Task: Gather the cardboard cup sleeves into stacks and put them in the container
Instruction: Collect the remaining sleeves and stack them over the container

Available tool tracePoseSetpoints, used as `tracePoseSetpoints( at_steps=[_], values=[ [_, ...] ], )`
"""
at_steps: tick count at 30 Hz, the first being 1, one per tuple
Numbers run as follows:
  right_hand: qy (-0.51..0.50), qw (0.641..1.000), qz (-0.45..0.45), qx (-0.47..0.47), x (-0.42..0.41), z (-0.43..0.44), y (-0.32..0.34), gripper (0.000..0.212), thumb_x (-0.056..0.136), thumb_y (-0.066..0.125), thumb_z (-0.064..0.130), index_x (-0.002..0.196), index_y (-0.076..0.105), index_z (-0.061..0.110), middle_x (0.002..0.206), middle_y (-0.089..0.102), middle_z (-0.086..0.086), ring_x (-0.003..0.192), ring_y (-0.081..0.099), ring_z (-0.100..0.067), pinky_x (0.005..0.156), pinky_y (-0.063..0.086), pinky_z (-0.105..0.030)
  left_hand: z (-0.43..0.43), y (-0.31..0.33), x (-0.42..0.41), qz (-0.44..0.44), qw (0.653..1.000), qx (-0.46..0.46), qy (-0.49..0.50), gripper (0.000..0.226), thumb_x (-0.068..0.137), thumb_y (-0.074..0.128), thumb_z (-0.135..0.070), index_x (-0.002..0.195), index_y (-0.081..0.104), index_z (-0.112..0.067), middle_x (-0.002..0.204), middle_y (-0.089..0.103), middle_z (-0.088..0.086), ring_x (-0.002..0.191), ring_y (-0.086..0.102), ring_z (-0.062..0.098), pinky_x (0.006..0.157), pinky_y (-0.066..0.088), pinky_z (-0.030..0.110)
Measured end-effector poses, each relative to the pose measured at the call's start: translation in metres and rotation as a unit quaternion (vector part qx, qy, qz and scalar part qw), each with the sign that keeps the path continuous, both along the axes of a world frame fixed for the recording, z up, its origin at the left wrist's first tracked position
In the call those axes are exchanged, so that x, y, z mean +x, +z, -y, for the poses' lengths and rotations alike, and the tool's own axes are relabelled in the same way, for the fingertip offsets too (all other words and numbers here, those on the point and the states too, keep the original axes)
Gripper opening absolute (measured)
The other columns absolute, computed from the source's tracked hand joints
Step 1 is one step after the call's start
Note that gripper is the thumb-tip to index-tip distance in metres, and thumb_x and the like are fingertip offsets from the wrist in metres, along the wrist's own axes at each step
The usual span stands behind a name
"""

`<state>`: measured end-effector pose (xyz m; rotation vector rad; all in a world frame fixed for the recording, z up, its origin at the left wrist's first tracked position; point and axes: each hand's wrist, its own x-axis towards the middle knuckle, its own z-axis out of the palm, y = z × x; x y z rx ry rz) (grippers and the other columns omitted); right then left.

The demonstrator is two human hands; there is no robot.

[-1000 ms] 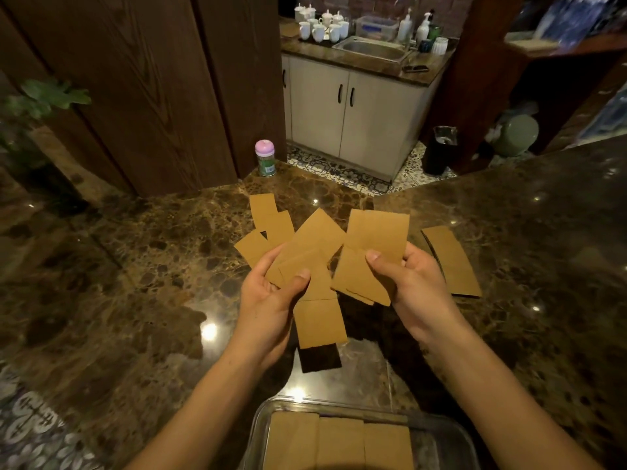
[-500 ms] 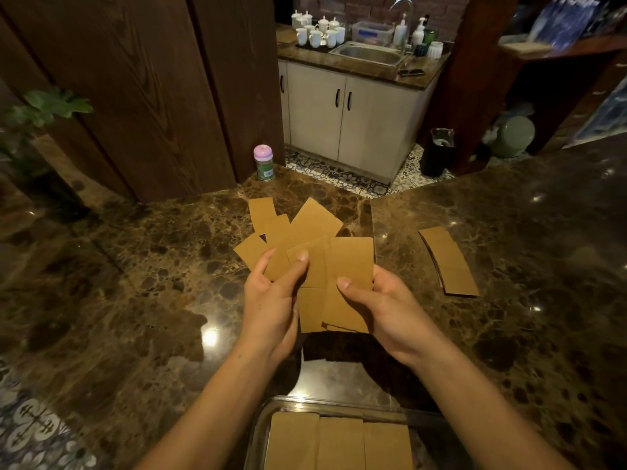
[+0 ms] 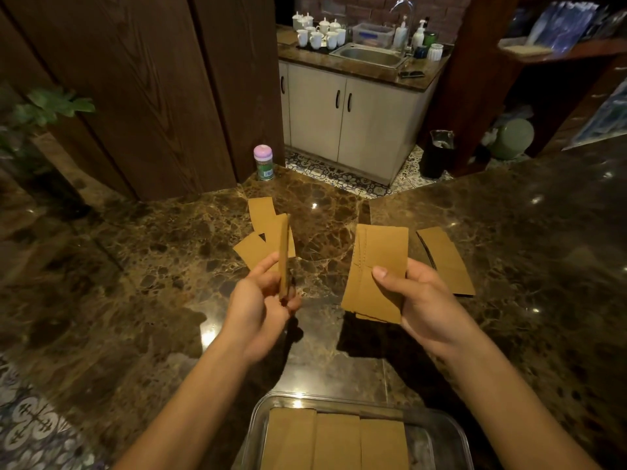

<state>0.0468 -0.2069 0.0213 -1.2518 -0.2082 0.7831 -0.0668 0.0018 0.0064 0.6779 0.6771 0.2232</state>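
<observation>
Near edge of the dark brown marble counter (image 3: 135,266): a clear rectangular container (image 3: 431,442) with rounded corners, just below both forearms. Inside it are three flat brown cardboard sleeve stacks (image 3: 336,442) lying side by side and covering most of the floor, with a bare strip at the right end. How deep each stack goes cannot be told.

The left hand (image 3: 261,300) grips a thin bunch of brown cardboard cup sleeves (image 3: 283,245) turned edge-on to the camera, thumb on one side, fingers curled on the other, above the counter. The right hand (image 3: 429,307) grasps a thicker fanned sleeve stack (image 3: 376,266) face-up, thumb pressing on top, fingers underneath. The hands are well apart.

Lying on the counter: three loose sleeves (image 3: 259,212) overlapping behind the left hand, and a small sleeve pile (image 3: 448,262) just right of the right hand.

A small bottle with pink cap and green label (image 3: 263,162) stands at the far counter edge. Background: steel sink (image 3: 368,55), white cups (image 3: 319,33), clear plastic tub (image 3: 373,31) with contents unclear, black bin (image 3: 436,154) on the tiled floor.
</observation>
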Motion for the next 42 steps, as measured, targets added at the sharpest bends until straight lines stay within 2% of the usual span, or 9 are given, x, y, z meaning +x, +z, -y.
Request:
tracePoseSetpoints(
  at_steps=[4, 11, 19, 23, 25, 28, 31, 36, 42],
  values=[
    [-0.005, 1.000, -0.005, 0.005, -0.005, -0.007, 0.003, 0.046, 0.087, 0.071, 0.021, 0.132, 0.067, 0.009, 0.124, 0.077, -0.014, 0.116, 0.073, -0.032, 0.088, 0.061, -0.045, 0.003, 0.010, -0.007, 0.086, 0.982, -0.092, -0.143, 0.068, 0.094, 0.055, -0.063, 0.142, 0.061, -0.014, 0.081, 0.048, 0.004, 0.063, 0.036, 0.016, 0.055, 0.019, 0.029],
    [0.007, 0.998, -0.021, 0.050, -0.016, -0.017, 0.018, 0.043, 0.092, 0.067, 0.013, 0.134, 0.064, 0.006, 0.123, 0.076, -0.019, 0.109, 0.076, -0.032, 0.083, 0.064, -0.042, 0.018, 0.018, -0.004, 0.076, 0.984, 0.066, -0.145, 0.043, 0.106, 0.046, -0.039, 0.129, 0.069, -0.011, 0.105, 0.076, 0.019, 0.081, 0.074, 0.028, 0.065, 0.059, 0.033],
    [-0.006, 0.997, -0.054, 0.051, -0.036, -0.039, 0.024, 0.029, 0.105, 0.054, 0.008, 0.130, 0.069, 0.009, 0.121, 0.078, -0.016, 0.108, 0.076, -0.027, 0.086, 0.064, -0.037, 0.043, 0.028, -0.006, 0.069, 0.940, 0.278, -0.187, 0.040, 0.101, 0.052, -0.054, 0.115, 0.077, -0.026, 0.112, 0.078, 0.002, 0.104, 0.073, 0.014, 0.083, 0.055, 0.025],
    [0.019, 0.977, 0.174, -0.121, -0.045, -0.045, 0.016, 0.035, 0.109, 0.053, 0.031, 0.143, 0.057, 0.033, 0.163, 0.044, -0.002, 0.146, 0.047, -0.016, 0.119, 0.041, -0.034, 0.044, 0.030, -0.002, 0.077, 0.950, 0.224, -0.201, 0.038, 0.097, 0.059, -0.056, 0.120, 0.076, -0.030, 0.121, 0.076, 0.005, 0.115, 0.070, 0.020, 0.091, 0.055, 0.032],
    [0.048, 0.925, 0.302, -0.225, -0.041, -0.042, 0.017, 0.066, 0.103, 0.058, 0.049, 0.161, 0.028, 0.042, 0.173, -0.004, 0.018, 0.157, 0.009, -0.003, 0.114, 0.021, -0.013, 0.036, 0.030, -0.003, 0.067, 0.960, 0.177, -0.204, 0.039, 0.096, 0.061, -0.055, 0.118, 0.077, -0.026, 0.119, 0.076, 0.009, 0.110, 0.073, 0.023, 0.082, 0.058, 0.031],
    [0.092, 0.890, 0.386, -0.222, -0.033, -0.032, 0.018, 0.126, 0.075, 0.085, 0.063, 0.162, -0.005, 0.051, 0.166, -0.029, 0.029, 0.156, -0.012, 0.001, 0.110, 0.010, -0.013, 0.026, 0.027, -0.006, 0.038, 0.954, 0.192, -0.225, 0.051, 0.089, 0.063, -0.066, 0.116, 0.077, -0.025, 0.117, 0.076, 0.012, 0.109, 0.073, 0.028, 0.088, 0.058, 0.041],
    [0.161, 0.834, 0.482, -0.217, -0.030, -0.027, 0.022, 0.136, 0.054, 0.096, 0.063, 0.150, -0.002, 0.063, 0.170, -0.023, 0.021, 0.158, -0.011, -0.007, 0.125, 0.009, -0.035, 0.026, 0.025, -0.009, 0.045, 0.938, 0.219, -0.266, 0.053, 0.092, 0.059, -0.066, 0.114, 0.076, -0.021, 0.114, 0.076, 0.013, 0.103, 0.072, 0.029, 0.091, 0.054, 0.043],
    [0.174, 0.758, 0.575, -0.255, -0.031, -0.029, 0.026, 0.107, 0.058, 0.084, 0.069, 0.137, 0.019, 0.038, 0.141, 0.029, 0.008, 0.141, 0.026, -0.009, 0.128, 0.014, -0.053, 0.026, 0.027, -0.015, 0.077, 0.947, 0.125, -0.287, 0.047, 0.084, 0.073, -0.063, 0.108, 0.080, -0.023, 0.103, 0.077, 0.006, 0.090, 0.072, 0.015, 0.072, 0.057, 0.026],
    [0.209, 0.755, 0.576, -0.233, -0.041, -0.042, 0.016, 0.086, 0.060, 0.090, 0.060, 0.117, 0.034, 0.029, 0.164, 0.011, 0.009, 0.151, 0.009, -0.007, 0.129, 0.015, -0.047, 0.027, 0.021, -0.008, 0.096, 0.977, 0.051, -0.182, 0.037, 0.095, 0.064, -0.046, 0.128, 0.067, -0.029, 0.099, 0.071, 0.013, 0.083, 0.070, 0.027, 0.067, 0.059, 0.039]
  ],
)
